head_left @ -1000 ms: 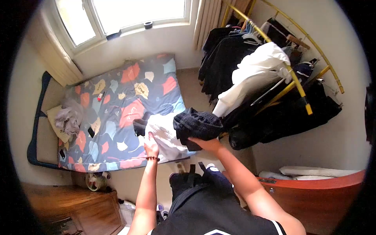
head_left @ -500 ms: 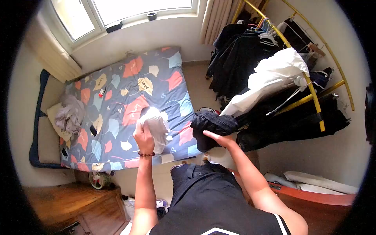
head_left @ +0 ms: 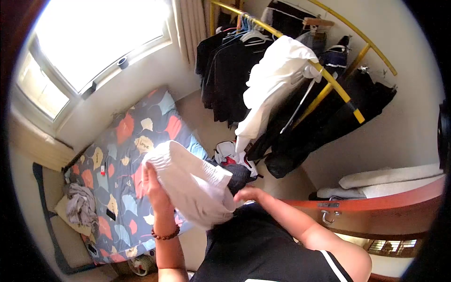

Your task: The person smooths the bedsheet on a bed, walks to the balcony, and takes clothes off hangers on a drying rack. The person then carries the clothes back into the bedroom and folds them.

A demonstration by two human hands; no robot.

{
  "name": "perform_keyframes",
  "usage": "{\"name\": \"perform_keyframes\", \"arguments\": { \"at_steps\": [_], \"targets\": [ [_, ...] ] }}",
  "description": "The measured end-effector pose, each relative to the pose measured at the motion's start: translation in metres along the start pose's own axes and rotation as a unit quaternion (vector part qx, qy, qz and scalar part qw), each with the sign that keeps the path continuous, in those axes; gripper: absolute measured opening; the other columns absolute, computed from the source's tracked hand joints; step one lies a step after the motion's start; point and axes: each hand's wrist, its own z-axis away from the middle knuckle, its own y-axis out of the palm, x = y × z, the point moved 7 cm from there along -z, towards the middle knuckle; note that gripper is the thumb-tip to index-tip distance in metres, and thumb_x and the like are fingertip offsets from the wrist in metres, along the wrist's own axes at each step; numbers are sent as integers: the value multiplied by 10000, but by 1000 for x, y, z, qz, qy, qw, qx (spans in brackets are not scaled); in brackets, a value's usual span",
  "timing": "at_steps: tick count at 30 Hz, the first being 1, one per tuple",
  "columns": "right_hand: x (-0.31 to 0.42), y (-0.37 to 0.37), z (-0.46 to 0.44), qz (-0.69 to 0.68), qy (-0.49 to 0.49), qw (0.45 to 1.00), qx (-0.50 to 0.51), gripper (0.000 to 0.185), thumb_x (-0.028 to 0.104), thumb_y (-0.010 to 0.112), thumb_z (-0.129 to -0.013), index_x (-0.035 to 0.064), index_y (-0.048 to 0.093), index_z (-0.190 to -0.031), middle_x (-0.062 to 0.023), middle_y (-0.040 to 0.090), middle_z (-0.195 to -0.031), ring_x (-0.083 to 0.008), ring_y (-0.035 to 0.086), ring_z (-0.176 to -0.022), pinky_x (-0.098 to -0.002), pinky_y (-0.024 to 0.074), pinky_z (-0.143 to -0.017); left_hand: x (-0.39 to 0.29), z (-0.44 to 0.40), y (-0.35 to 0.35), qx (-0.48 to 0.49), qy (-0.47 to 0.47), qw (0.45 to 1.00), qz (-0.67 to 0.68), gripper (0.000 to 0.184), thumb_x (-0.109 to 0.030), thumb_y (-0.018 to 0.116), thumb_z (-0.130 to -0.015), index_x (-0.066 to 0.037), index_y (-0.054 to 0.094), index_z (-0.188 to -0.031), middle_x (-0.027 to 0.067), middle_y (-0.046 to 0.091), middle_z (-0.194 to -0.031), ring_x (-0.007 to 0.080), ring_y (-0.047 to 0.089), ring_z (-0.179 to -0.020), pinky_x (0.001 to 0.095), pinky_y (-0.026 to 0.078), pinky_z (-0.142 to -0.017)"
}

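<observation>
A white garment with a gathered elastic waistband [head_left: 188, 183] is held up in front of my body, over the bed's near edge. Its left end is gripped by my left hand [head_left: 157, 190], which wears a beaded bracelet. My right hand [head_left: 249, 193] is at the garment's lower right edge, close to a dark bundled cloth [head_left: 237, 176]; whether its fingers hold either one is unclear. Another white garment [head_left: 277, 70] hangs draped over the yellow rack [head_left: 329, 77], beside a loose white hanger [head_left: 298, 105].
A patterned bed [head_left: 122, 155] lies on the left, with phones and a crumpled grey cloth [head_left: 81, 204] on it. Black clothes [head_left: 230, 75] hang on the rack. A white and red bag [head_left: 228, 152] is on the floor. At right is a red-brown door [head_left: 366, 211].
The white garment has come up off the bed and is spread wider toward my right hand. The dark cloth has gone lower, partly behind it. The view has turned to the right.
</observation>
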Motion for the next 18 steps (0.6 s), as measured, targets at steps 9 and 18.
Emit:
{"name": "perform_keyframes", "arguments": {
  "at_steps": [9, 18],
  "targets": [
    [76, -35, 42, -3, 11, 986, -166, 805, 410, 886, -745, 25, 576, -1381, -134, 601, -1390, -242, 563, -1265, -375, 409, -1111, 27, -46, 24, 38, 63, 986, -147, 231, -204, 519, -1069, -3, 627, -1108, 29, 685, -934, 94, 618, -785, 227, 493, -705],
    [152, -74, 51, 87, -127, 918, -366, 438, 181, 773, -851, 7, 648, -1232, -132, 701, -1154, -232, 677, -1036, -352, 522, -932, 127, 69, 102, 363, 4, 880, -307, 780, -253, 809, -857, -30, 329, -1429, 162, 500, -1325, 244, 501, -1211, 429, 427, -1008]
  ]
}}
